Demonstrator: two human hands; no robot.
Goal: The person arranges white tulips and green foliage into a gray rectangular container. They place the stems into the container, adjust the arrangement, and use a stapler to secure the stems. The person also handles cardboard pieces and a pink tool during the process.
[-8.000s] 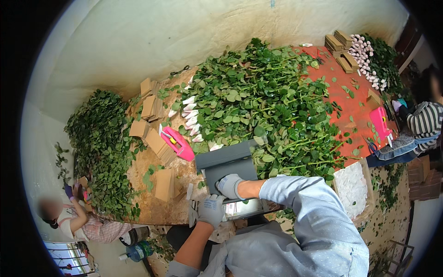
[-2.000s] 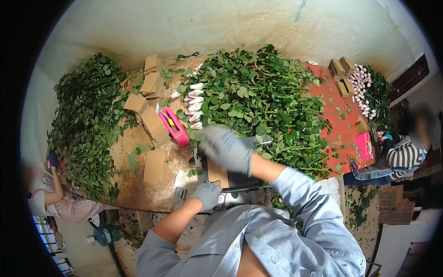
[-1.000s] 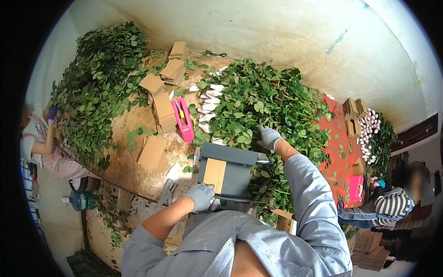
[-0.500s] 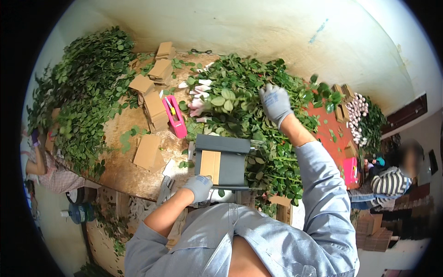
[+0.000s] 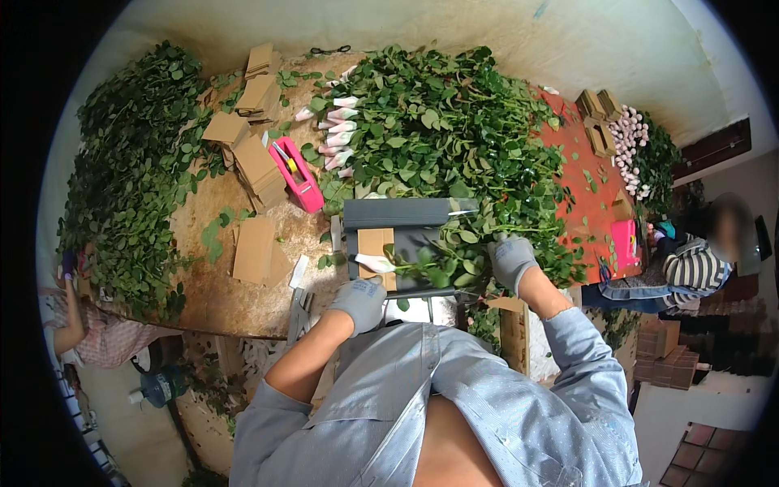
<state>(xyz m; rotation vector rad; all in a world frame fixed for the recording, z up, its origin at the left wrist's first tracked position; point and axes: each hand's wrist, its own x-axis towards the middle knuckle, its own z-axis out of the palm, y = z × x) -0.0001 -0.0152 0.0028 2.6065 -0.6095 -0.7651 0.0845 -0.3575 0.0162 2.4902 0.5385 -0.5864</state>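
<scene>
A rose with a white-wrapped head (image 5: 375,264) lies across a brown cardboard piece (image 5: 378,242) on a dark grey stand (image 5: 406,213) in front of me. My gloved right hand (image 5: 513,264) is closed round the leafy stem end, right of the stand. At the stand's lower left, my gloved left hand (image 5: 359,305) has its fingers curled at the cardboard's near edge, just below the rose head; its fingertips are partly hidden. Beyond the stand lies a big heap of leafy roses (image 5: 454,130), their pale wrapped heads (image 5: 339,138) pointing left.
Left of the stand are a pink tape dispenser (image 5: 297,174), stacked cardboard pieces (image 5: 258,170) and a loose sheet (image 5: 256,247). Another leafy heap (image 5: 122,187) covers the table's left end. A co-worker in stripes (image 5: 690,264) stands at the right; another person's arm (image 5: 69,316) shows far left.
My right hand has come down from the heap toward me, bringing a rose onto the cardboard. My left hand stays by the cardboard's near edge. The view has shifted slightly.
</scene>
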